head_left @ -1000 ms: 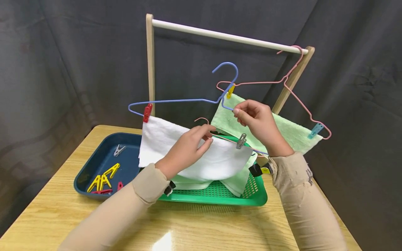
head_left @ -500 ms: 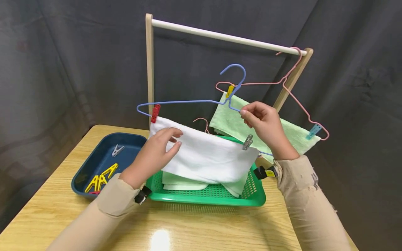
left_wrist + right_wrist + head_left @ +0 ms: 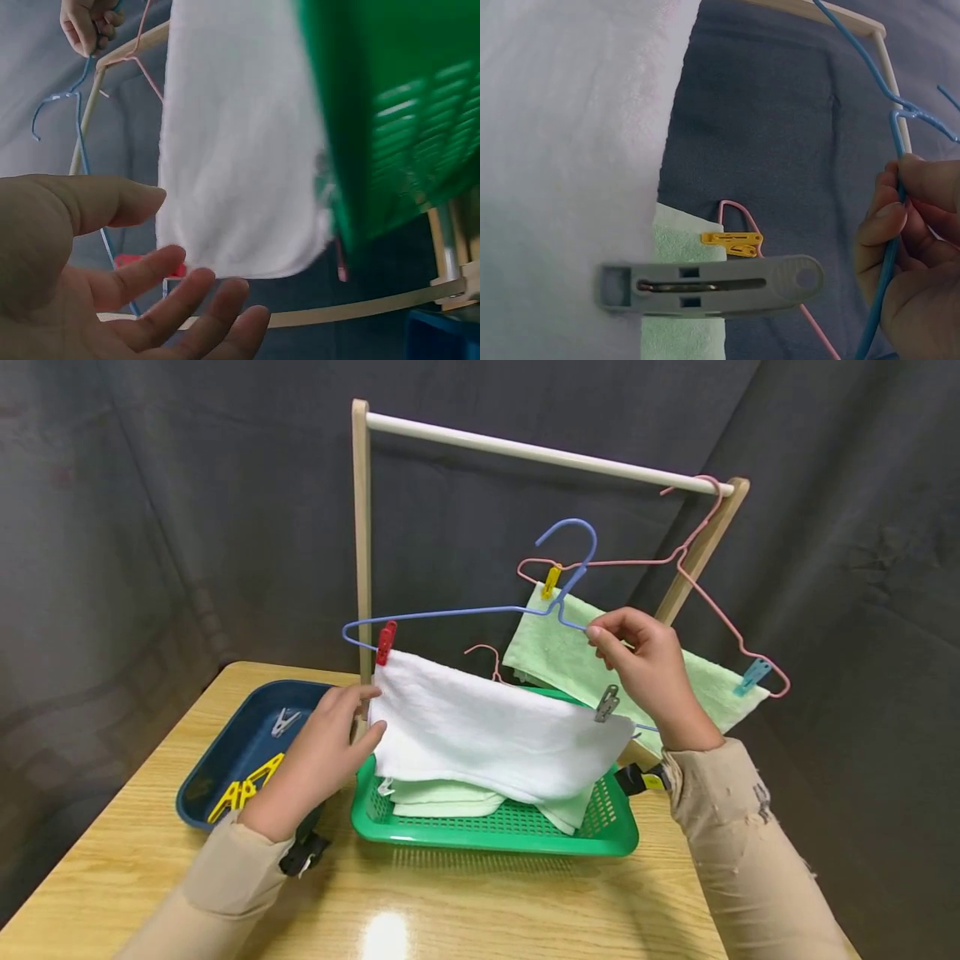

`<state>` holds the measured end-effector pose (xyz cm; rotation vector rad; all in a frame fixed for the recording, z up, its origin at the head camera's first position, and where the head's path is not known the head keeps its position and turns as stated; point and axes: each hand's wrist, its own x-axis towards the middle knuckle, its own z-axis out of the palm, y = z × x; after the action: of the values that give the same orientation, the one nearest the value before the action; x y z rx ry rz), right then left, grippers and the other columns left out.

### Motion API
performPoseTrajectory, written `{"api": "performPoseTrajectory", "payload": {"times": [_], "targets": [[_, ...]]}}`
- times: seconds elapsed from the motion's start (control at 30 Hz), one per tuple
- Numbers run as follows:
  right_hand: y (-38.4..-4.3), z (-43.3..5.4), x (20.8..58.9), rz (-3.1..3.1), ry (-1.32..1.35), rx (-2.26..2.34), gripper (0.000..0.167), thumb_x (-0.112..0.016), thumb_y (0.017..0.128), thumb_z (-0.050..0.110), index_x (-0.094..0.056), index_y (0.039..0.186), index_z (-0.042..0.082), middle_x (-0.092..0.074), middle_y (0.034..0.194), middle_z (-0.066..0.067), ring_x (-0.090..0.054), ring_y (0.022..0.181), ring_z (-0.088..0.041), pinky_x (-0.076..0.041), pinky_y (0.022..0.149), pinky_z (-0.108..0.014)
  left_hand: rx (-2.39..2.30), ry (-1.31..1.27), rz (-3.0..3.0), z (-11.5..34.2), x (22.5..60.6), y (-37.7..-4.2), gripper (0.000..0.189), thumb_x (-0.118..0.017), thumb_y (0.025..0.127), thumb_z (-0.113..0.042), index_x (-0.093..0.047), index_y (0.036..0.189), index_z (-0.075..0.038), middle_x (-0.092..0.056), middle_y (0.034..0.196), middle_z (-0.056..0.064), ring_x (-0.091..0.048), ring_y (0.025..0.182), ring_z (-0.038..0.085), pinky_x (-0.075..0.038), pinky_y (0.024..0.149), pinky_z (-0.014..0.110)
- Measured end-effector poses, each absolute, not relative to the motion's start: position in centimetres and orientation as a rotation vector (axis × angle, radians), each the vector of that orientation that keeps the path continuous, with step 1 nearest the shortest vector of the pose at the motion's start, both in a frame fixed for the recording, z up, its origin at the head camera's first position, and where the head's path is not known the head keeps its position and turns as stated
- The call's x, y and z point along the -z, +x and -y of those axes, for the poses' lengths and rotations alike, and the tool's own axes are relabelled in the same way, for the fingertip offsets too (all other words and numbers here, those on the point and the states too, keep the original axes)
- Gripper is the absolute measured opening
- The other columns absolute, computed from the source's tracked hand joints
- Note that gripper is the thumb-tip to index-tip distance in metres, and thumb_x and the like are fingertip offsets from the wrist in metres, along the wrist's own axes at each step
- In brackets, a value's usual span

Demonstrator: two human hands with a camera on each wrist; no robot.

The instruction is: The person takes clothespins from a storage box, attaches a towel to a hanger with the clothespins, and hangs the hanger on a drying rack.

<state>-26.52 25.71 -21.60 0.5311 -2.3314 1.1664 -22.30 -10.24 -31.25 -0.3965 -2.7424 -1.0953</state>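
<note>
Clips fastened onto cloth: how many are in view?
4. A red clip and a grey clip hold the white cloth; a yellow clip and a teal clip hold the green cloth hanging behind. Others may be hidden.

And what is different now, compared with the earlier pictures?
The left hand moved left, from the front of the white towel to near its left edge, holding nothing. The right hand shifted slightly right and down, bringing the blue hanger and towel along. Unchanged: its grip, the red clip and gray clip on the towel, and the pink hanger on the rack.
</note>
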Motion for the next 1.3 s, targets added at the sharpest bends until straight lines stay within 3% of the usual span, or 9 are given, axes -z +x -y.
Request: {"api": "performPoseTrajectory", "payload": {"times": [0.17,0.27,0.4,0.53,0.7,0.93,1.3], "targets": [[-26.3,-25.7,21.5,2.298,0.502,-1.106,0.014,-0.065,0.1,0.009,-0.071,0.101,-0.004,-0.062,0.082,0.006,-0.054,0.067,-0.009,-0.044,0.059,-0.018,1.153,-0.341,2.777,10.3,32.3,-22.2,0.057,-0.059,0.102,-0.019,-0.038,0.149,0.005,-0.037,0.139,0.03,-0.05,0.113,0.041,-0.047,0.093,0.057],[-26.2,-25.7,21.4,2.279,0.485,-1.081,0.014,-0.066,0.1,0.01,-0.071,0.1,-0.003,-0.062,0.084,0.001,-0.054,0.067,-0.008,-0.044,0.059,-0.018,1.207,-0.343,2.777,10.2,33.0,-22.1,0.061,-0.058,0.103,-0.018,-0.031,0.152,0.007,-0.03,0.145,0.033,-0.047,0.123,0.047,-0.044,0.1,0.062],[-26.1,-25.8,21.2,2.256,0.458,-1.042,0.015,-0.066,0.1,0.011,-0.072,0.101,-0.002,-0.062,0.083,-0.002,-0.053,0.066,-0.007,-0.043,0.058,-0.018,1.256,-0.373,2.767,9.8,34.0,-21.9,0.063,-0.058,0.103,-0.015,-0.027,0.153,0.008,-0.022,0.153,0.034,-0.033,0.138,0.053,-0.033,0.108,0.068],[-25.9,-26.1,20.9,2.244,0.417,-1.008,0.015,-0.066,0.1,0.012,-0.072,0.102,-0.002,-0.061,0.085,0.005,-0.054,0.067,-0.005,-0.043,0.058,-0.017,1.273,-0.392,2.796,9.3,35.2,-21.8,0.066,-0.059,0.103,-0.016,-0.025,0.155,0.005,-0.017,0.158,0.032,-0.02,0.143,0.054,-0.028,0.109,0.071],[-25.8,-26.4,20.6,2.225,0.4,-0.979,0.015,-0.065,0.1,0.012,-0.072,0.103,-0.002,-0.061,0.084,0.009,-0.054,0.067,-0.005,-0.042,0.058,-0.016,1.311,-0.392,2.825,8.9,36.4,-21.7,0.07,-0.058,0.103,-0.016,-0.02,0.158,0.001,-0.011,0.161,0.03,-0.013,0.146,0.054,-0.026,0.109,0.072],[-25.7,-27.0,20.2,2.182,0.404,-0.952,0.017,-0.066,0.1,0.012,-0.072,0.102,-0.003,-0.06,0.082,0.012,-0.054,0.066,-0.005,-0.042,0.058,-0.017,1.357,-0.439,2.822,8.5,37.3,-21.7,0.066,-0.051,0.105,-0.01,-0.015,0.158,0.002,-0.008,0.161,0.029,-0.017,0.147,0.052,-0.03,0.109,0.068],[-26.1,-28.1,19.9,2.126,0.322,-0.999,0.02,-0.067,0.099,0.014,-0.07,0.105,-0.005,-0.061,0.083,0.014,-0.055,0.069,-0.006,-0.043,0.064,-0.019,1.325,-0.358,2.808,8.1,38.1,-21.9,0.059,-0.043,0.102,-0.003,-0.023,0.157,0.003,-0.012,0.163,0.022,-0.024,0.147,0.048,-0.037,0.107,0.063]]}}
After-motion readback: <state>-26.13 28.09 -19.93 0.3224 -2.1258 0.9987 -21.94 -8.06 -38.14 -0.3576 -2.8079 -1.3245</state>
